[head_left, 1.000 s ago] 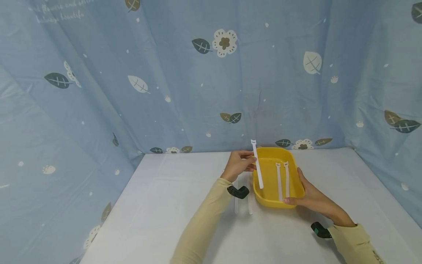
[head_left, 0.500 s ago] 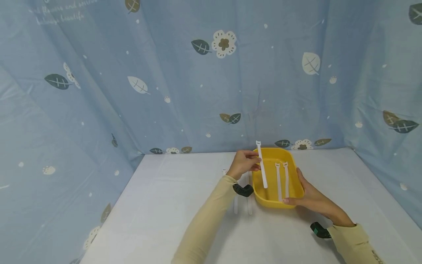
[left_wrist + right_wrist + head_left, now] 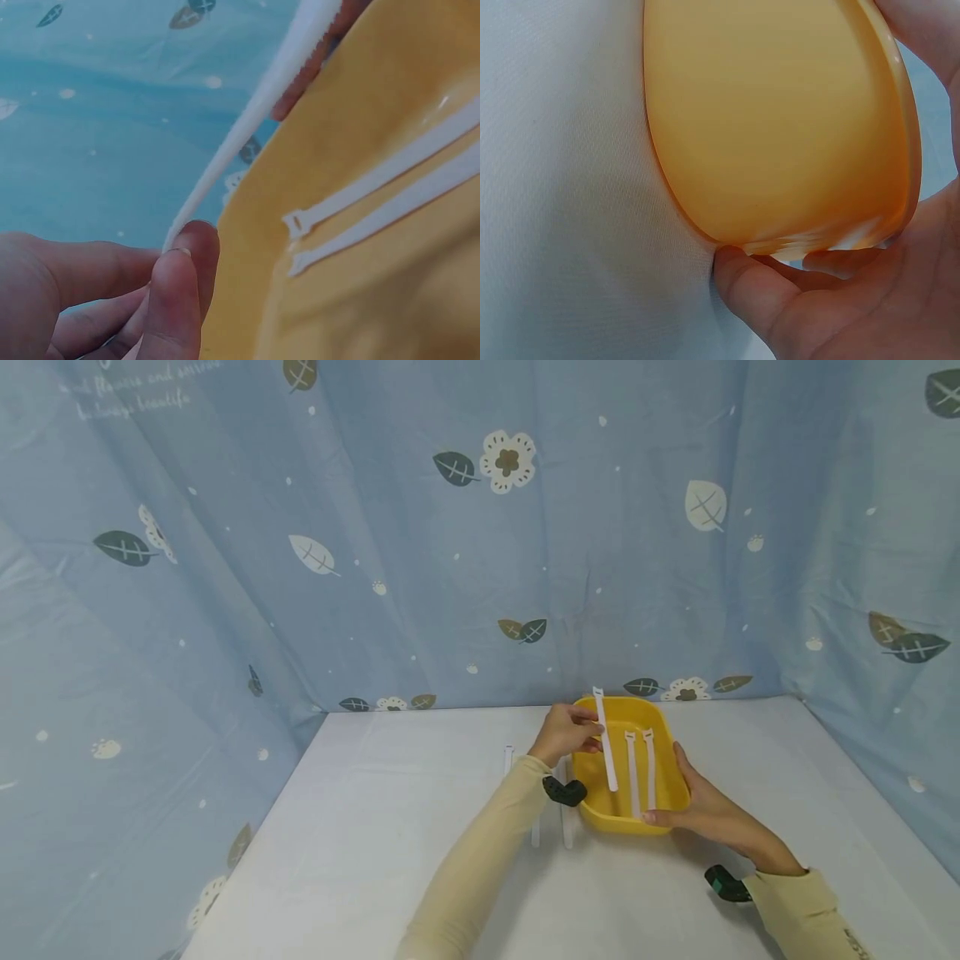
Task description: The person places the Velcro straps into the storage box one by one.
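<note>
In the head view my left hand pinches a white hook-and-loop cable tie between thumb and fingers, over the left part of a yellow plastic tray. The left wrist view shows the tie slanting up from the fingertips. Two more white ties, one left of the other, lie side by side inside the tray, slotted heads away from me. My right hand grips the tray's right side, thumb at the near rim and fingers along the outer wall.
Left of the tray, more white ties, such as one near its wall and another farther left, lie on the white table, partly hidden by the left arm. A blue patterned curtain rises behind the table.
My left hand has moved right with the tie, carrying it from the tray's left rim farther over the inside. My right hand and the tray have stayed nearly in place.
</note>
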### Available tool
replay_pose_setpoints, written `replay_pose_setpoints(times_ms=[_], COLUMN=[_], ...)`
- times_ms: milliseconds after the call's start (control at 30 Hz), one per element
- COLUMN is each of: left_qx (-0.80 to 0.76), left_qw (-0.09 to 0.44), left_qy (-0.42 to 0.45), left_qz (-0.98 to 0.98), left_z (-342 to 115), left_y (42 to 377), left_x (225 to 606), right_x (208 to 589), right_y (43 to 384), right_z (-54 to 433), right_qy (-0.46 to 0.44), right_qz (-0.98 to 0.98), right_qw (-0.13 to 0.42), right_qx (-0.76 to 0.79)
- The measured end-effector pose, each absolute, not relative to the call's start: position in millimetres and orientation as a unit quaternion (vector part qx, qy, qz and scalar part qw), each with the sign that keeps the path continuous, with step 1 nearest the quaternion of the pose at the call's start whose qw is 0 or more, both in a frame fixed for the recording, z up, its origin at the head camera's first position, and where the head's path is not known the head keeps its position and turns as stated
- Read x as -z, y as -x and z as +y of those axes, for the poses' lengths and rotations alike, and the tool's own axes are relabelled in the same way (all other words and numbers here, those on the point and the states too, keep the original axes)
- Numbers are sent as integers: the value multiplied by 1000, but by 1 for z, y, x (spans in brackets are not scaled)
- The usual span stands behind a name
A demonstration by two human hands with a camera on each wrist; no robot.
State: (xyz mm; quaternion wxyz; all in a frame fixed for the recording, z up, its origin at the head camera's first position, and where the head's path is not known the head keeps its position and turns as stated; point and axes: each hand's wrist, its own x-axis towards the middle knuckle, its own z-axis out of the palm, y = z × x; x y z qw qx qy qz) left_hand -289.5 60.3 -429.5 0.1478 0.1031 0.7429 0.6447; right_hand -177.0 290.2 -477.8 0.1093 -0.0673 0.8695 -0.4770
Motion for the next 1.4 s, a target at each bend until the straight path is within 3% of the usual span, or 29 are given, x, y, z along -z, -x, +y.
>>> replay_pose_setpoints(times_ms=[1400], left_qx=[-473], left_qw=[141], left_qy=[-102], left_qz=[863], left_z=[104], left_y=[285], left_x=[441], right_x=[478], right_y=[175], right_z=[290], right_qy=[40], right_qz=[880], right_qw=[130], right_qx=[454])
